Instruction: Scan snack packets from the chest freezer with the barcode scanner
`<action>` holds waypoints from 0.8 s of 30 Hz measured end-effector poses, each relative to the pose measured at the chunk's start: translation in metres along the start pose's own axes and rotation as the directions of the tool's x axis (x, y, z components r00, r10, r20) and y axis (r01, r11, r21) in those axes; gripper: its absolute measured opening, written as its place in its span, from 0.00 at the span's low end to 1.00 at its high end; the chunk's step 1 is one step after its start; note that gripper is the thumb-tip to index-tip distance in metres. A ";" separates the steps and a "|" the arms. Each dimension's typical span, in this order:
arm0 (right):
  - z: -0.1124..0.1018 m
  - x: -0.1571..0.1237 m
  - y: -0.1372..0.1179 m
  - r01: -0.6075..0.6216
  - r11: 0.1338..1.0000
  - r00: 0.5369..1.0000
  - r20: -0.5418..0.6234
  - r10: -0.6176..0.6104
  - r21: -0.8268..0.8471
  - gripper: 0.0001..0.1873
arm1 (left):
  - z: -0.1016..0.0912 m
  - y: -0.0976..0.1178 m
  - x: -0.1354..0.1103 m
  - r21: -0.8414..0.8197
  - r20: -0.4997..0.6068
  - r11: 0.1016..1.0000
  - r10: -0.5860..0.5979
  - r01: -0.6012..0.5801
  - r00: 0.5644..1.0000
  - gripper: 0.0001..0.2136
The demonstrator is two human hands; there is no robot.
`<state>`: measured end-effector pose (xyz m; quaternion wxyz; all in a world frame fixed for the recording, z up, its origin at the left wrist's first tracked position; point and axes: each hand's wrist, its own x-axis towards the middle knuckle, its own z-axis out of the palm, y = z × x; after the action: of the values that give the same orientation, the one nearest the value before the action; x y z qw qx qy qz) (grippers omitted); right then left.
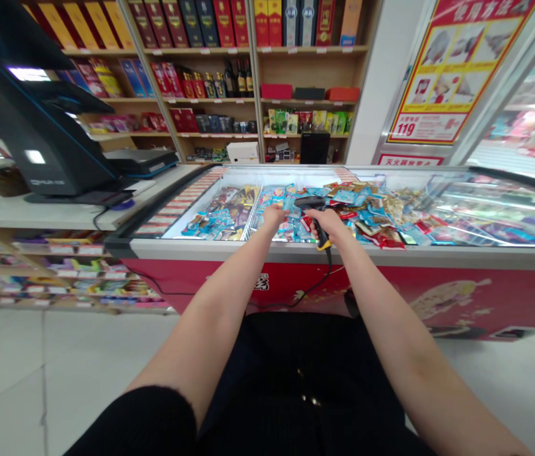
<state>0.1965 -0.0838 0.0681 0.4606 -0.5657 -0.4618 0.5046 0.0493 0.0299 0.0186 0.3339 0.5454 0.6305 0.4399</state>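
Print on blue pkt [292, 206] too sm. to read; L hand [274, 216] fingertips there indistinct. Part of scanner [309, 202] grip hidden by R hand [328, 224]. POS terminal [53, 161] cut off top/L, freezer [447, 256] R. Price tags [292, 50] illegible.

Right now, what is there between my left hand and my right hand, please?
In the head view: a light-blue packet, held by the left hand, then the black scanner's head; the right hand grips that scanner.
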 end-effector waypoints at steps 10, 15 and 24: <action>0.019 0.002 0.003 -0.004 1.000 1.000 0.026 0.004 -0.009 0.17 | -0.033 -0.020 -0.007 -0.548 -0.130 0.836 -0.100 0.012 0.987 0.15; 0.029 0.000 0.001 0.009 0.999 1.000 0.026 -0.008 -0.042 0.16 | -0.035 -0.038 -0.009 -0.552 -0.204 0.829 -0.033 -0.087 0.978 0.13; 0.038 -0.007 -0.002 -0.003 0.997 0.999 0.044 0.006 -0.075 0.15 | -0.035 -0.039 -0.014 -0.582 -0.220 0.803 -0.002 -0.130 0.975 0.13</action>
<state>0.1584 -0.0886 0.0687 0.4275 -0.5725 -0.4891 0.5002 0.0045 0.0090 -0.0047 0.4038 0.3852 0.4742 0.6809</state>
